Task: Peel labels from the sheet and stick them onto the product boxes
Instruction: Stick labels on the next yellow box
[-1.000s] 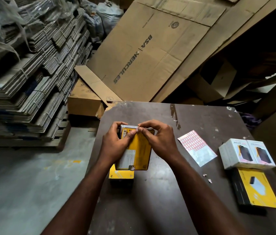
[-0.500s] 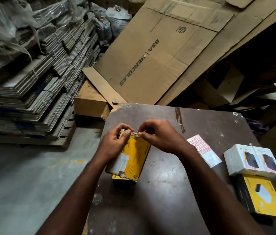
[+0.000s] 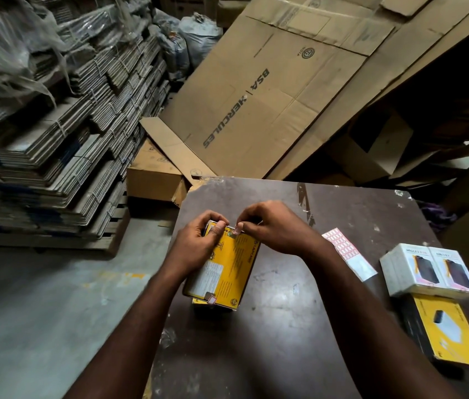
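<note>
My left hand [image 3: 198,243] grips the far left corner of a yellow product box [image 3: 227,272], held tilted over the dark table [image 3: 285,326]. My right hand [image 3: 267,228] has its thumb and forefinger pinched at the box's far edge, on a small label [image 3: 237,230]. One small red-edged label [image 3: 211,298] is stuck at the box's near edge. Another yellow box [image 3: 198,301] lies under it, mostly hidden. The label sheet [image 3: 348,254], with red labels, lies on the table to the right.
Two white product boxes [image 3: 429,269] sit side by side at the table's right, with a yellow and black box [image 3: 452,335] in front of them. Flattened cardboard [image 3: 256,96] leans behind the table. Bundled carton stacks [image 3: 54,139] fill the left, above a concrete floor.
The yellow box has tilted further and its near end swung to the left. Both hands stay at its far edge, my right fingers still pinched there.
</note>
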### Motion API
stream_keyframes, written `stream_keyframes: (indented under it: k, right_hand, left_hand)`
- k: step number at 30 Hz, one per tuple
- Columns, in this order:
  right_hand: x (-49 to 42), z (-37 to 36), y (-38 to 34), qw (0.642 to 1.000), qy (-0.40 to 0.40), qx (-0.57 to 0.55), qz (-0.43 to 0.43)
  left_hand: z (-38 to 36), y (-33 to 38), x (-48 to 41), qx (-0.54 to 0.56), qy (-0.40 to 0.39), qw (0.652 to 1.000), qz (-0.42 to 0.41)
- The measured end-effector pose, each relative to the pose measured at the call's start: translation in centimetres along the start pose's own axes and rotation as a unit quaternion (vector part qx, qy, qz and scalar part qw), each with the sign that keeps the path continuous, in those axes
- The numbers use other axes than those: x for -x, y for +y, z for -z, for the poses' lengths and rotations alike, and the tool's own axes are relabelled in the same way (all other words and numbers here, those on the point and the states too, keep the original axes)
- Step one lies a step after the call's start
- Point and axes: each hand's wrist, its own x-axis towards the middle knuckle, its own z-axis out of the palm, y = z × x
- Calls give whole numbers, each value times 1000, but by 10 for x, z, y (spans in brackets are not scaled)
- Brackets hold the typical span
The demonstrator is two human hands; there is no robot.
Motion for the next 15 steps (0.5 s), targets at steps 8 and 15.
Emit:
stream_keyframes:
  k: [8,15]
  right_hand:
    - [2,0,2,1000,10,7,1]
    - [4,2,2,1000,15,6,2]
  left_hand:
    - [-1,3,-1,5,-5,1000,4]
    - [-3,7,0,12,0,1000,0]
